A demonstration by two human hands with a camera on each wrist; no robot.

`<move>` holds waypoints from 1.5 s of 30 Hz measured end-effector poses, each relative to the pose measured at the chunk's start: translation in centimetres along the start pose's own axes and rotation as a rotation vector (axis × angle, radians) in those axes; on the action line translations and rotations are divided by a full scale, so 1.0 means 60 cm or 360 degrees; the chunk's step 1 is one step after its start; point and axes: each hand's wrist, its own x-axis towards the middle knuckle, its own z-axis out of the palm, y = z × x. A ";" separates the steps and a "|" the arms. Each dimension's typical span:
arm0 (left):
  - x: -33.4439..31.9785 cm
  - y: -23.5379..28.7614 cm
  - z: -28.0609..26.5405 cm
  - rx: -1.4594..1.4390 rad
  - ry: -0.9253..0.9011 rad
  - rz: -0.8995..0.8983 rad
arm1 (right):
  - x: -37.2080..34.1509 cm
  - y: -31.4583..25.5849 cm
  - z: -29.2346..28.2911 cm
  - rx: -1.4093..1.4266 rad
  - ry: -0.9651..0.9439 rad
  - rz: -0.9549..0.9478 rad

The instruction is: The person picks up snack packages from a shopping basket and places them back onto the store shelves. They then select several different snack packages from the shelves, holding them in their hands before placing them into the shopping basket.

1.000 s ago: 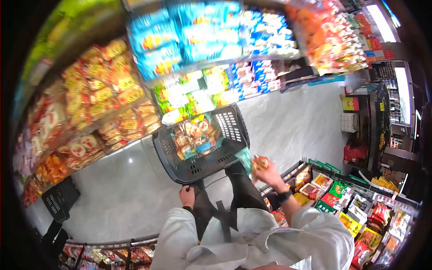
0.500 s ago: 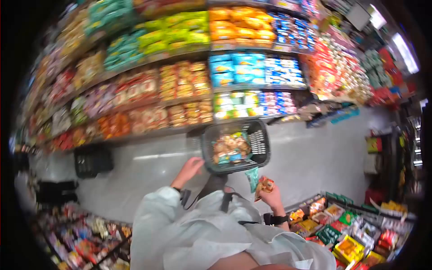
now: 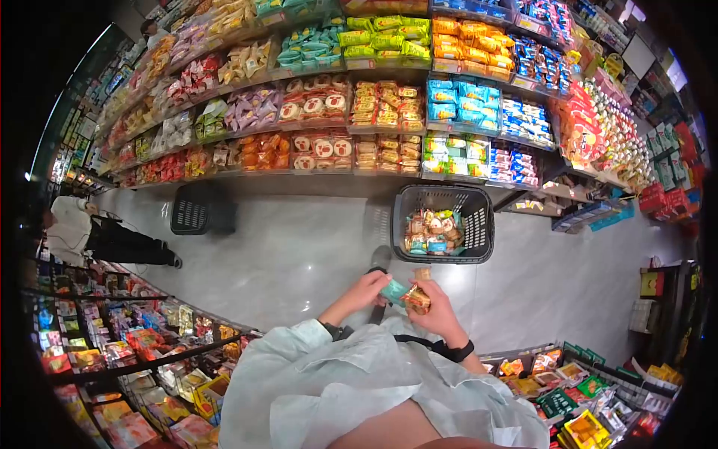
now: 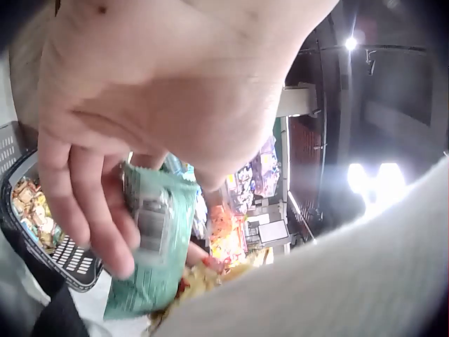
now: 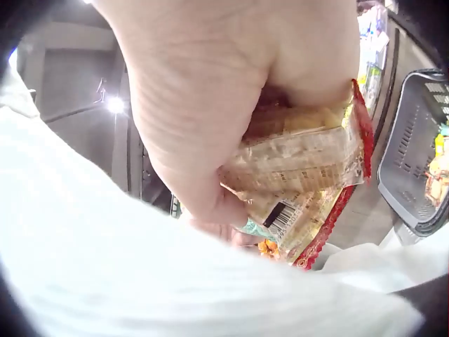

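My left hand (image 3: 366,290) pinches one end of a green snack packet (image 4: 158,242) between thumb and fingers; a barcode panel shows on it in the left wrist view. Just to its right, my right hand (image 3: 440,313) grips small snack packets (image 5: 302,158) in clear and gold wrap with red crimped edges. The green packet's other end overlaps these packets in the head view. Beyond both hands, a dark plastic basket (image 3: 486,243) stands on the floor. Inside lies a heap of mixed snack packets (image 3: 434,228).
Tiered snack shelves (image 3: 314,176) curve across the far side. A second dark basket (image 3: 191,209) is on the floor at left, near another person (image 3: 123,243) in dark trousers. Low bins of packets (image 3: 580,396) flank me at right and at left behind.
My left hand has come up from beside the basket to the green packet, beside my right hand. The right hand has kept its packets. The head view has swung, showing more shelves.
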 end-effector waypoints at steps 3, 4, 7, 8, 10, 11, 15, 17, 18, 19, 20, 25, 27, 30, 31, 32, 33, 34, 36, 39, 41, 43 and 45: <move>-0.023 -0.019 -0.014 -0.0164 0.0111 0.0172 | 0.006 -0.014 0.016 -0.0015 0.0042 -0.0038; -0.025 -0.023 -0.023 -0.0125 0.0104 0.0219 | 0.011 -0.018 0.022 -0.0031 0.0059 -0.0052; -0.039 -0.038 -0.058 0.0054 0.0131 0.0351 | 0.022 -0.028 0.050 -0.0075 0.0112 -0.0062; -0.046 -0.041 -0.074 0.0159 0.0170 0.0396 | 0.028 -0.034 0.061 -0.0088 0.0137 -0.0050; -0.064 -0.032 -0.109 0.0304 0.0273 0.0478 | 0.047 -0.041 0.082 -0.0142 0.0167 -0.0031; -0.082 -0.015 -0.127 0.0343 0.0337 0.0508 | 0.057 -0.043 0.095 -0.0179 0.0167 -0.0020; -0.104 -0.042 -0.245 0.0327 0.0627 0.0725 | 0.116 -0.063 0.176 -0.0233 0.0197 0.0004; -0.110 -0.063 -0.308 0.0323 0.0776 0.0765 | 0.157 -0.087 0.213 -0.0277 0.0147 -0.0020; -0.119 -0.067 -0.341 0.0343 0.0836 0.0791 | 0.177 -0.101 0.234 -0.0271 0.0102 -0.0031; -0.133 -0.065 -0.373 0.0310 0.0861 0.0782 | 0.192 -0.113 0.258 -0.0250 0.0065 -0.0032; -0.141 -0.066 -0.406 0.0296 0.0885 0.0779 | 0.208 -0.122 0.280 -0.0257 0.0041 -0.0005; -0.164 -0.096 -0.529 0.0182 0.1119 0.0830 | 0.261 -0.150 0.349 -0.0370 -0.0057 0.0014; -0.164 -0.090 -0.561 0.0194 0.1148 0.0822 | 0.276 -0.146 0.362 -0.0331 -0.0063 0.0067; -0.154 -0.094 -0.595 0.0259 0.1130 0.0735 | 0.298 -0.144 0.369 -0.0314 -0.0084 0.0147; -0.145 -0.096 -0.602 0.0283 0.1131 0.0702 | 0.310 -0.149 0.369 -0.0318 -0.0098 0.0165; -0.135 -0.094 -0.609 0.0314 0.1132 0.0677 | 0.325 -0.152 0.369 -0.0320 -0.0105 0.0175; -0.124 -0.089 -0.613 0.0324 0.1112 0.0641 | 0.342 -0.152 0.370 -0.0323 -0.0098 0.0140; -0.113 -0.084 -0.613 0.0338 0.1093 0.0613 | 0.359 -0.152 0.371 -0.0326 -0.0085 0.0099; -0.086 -0.068 -0.613 0.0403 0.1050 0.0637 | 0.404 -0.152 0.371 -0.0317 -0.0095 0.0056; -0.044 -0.030 -0.622 0.0534 0.0909 0.0720 | 0.488 -0.144 0.364 -0.0268 -0.0176 0.0013; -0.009 0.007 -0.638 0.0581 0.0754 0.0678 | 0.553 -0.128 0.358 -0.0165 -0.0189 -0.0046; 0.025 0.050 -0.658 0.0656 0.0777 0.0617 | 0.626 -0.118 0.347 -0.0062 -0.0276 -0.0122; 0.056 0.101 -0.677 0.0707 0.0846 0.0579 | 0.696 -0.118 0.333 -0.0086 -0.0428 -0.0204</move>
